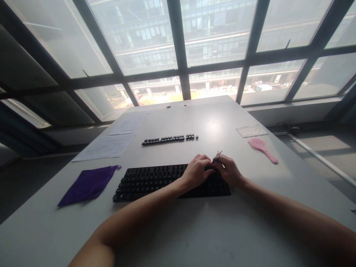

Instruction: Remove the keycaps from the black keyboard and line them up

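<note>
A black keyboard [150, 181] lies lengthwise in front of me on the white table. Over its right part, my right hand [229, 170] pinches a small keycap puller [218, 156], whose thin wire ends stick up above the fingers. My left hand [197, 170] rests on the keyboard just left of it, fingers bent and tips close to the puller; what lies between those fingertips is hidden. Behind the keyboard stands a row of loose black keycaps [164, 139], with a few smaller groups at its right end.
At the left lie a purple drawstring pouch [87, 185] and white paper sheets [107, 147]. On the right are a pink hairbrush [261, 146] and a clear plastic bag [251, 131]. Small dark bits [168, 107] lie near the table's far edge, before large windows.
</note>
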`<state>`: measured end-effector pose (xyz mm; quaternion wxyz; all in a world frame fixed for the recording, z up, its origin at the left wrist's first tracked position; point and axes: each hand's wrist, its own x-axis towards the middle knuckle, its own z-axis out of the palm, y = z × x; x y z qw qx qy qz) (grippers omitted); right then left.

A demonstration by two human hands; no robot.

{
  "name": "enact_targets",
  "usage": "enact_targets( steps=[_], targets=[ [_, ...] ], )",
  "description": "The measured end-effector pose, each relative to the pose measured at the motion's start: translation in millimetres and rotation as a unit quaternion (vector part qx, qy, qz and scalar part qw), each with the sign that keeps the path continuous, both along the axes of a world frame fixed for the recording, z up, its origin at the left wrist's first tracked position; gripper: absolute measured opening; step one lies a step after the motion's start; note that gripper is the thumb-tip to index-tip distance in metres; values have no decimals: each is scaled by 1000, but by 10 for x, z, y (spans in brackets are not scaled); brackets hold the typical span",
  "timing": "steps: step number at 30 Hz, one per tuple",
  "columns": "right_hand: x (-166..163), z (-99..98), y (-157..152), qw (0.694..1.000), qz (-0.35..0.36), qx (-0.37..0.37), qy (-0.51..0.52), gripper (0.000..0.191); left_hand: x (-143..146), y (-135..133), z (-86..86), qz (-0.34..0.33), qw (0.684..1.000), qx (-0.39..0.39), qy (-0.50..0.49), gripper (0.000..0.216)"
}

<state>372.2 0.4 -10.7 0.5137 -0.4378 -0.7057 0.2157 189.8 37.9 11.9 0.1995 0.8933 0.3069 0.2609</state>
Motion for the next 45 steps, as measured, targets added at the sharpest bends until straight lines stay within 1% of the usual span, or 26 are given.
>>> enact_targets(
  steps=[8, 14, 18, 20, 23, 25, 28, 30, 31, 34, 36, 38, 40, 42, 45],
  targets=[
    [-4, 2, -6, 1000, -1, -10, 22, 17, 21, -10, -19, 2, 1000, 2, -8, 11],
    [-19, -5, -3, 992, -23, -69, 106, 18, 36, -24, -8, -3, 998, -10, -60, 10],
    [-23, -12, 5, 992, -22, -57, 107, 16, 38, -33, -6, 6, 998, -4, -58, 10],
    [-28, -17, 5, 993, -29, -45, 104, 17, 36, -34, -11, 12, 998, -5, -59, 16],
    [-47, -19, 1, 994, -54, -30, 92, 17, 29, -37, -23, 16, 997, -9, -79, 32],
    [-68, -14, -4, 992, -79, -28, 90, 17, 23, -39, -29, 10, 996, 6, -90, 35],
    [-96, 2, -10, 990, -100, -35, 97, 18, 18, -44, -29, -17, 996, 49, -70, 24],
    [-104, 12, -12, 989, -99, -46, 102, 18, 20, -54, -23, -33, 995, 77, -44, 15],
    [-105, 15, -11, 988, -97, -52, 104, 19, 22, -62, -17, -37, 995, 89, -35, 14],
    [-101, 22, -6, 988, -93, -61, 110, 21, 19, -92, 34, -27, 993, 107, -45, 15],
    [-100, 24, -2, 987, -95, -60, 117, 21, 2, -80, 109, -18, 992, 104, -63, 12],
    [-102, 26, 0, 986, -95, -60, 123, 21, -26, 7, 211, -13, 993, 90, -71, 10],
    [-105, 30, 2, 986, -88, -62, 128, 21, -51, 201, 307, 0, 995, 82, -65, 9],
    [-105, 32, 6, 986, -80, -63, 128, 22, -56, 493, 362, 22, 994, 96, -45, 7],
    [-100, 27, 19, 987, -78, -65, 124, 22, -14, 996, 332, 52, 991, 121, -4, 5]
  ],
)
